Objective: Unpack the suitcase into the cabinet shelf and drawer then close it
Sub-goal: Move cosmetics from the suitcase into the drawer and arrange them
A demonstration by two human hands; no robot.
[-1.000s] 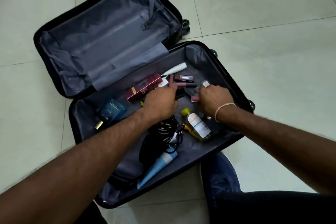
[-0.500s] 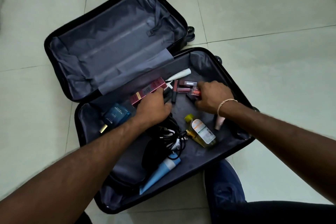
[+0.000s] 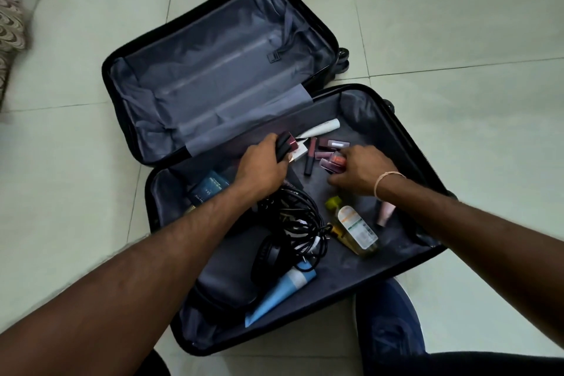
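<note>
The open suitcase lies on the floor. The left hand has its fingers curled round a maroon box. The right hand fingers pinch what look like small lip-gloss tubes. Beyond those fingers lies a white tube; nearer, an oil bottle.

Pale tiled floor (thin grout lines), patterned upholstery at left
</note>
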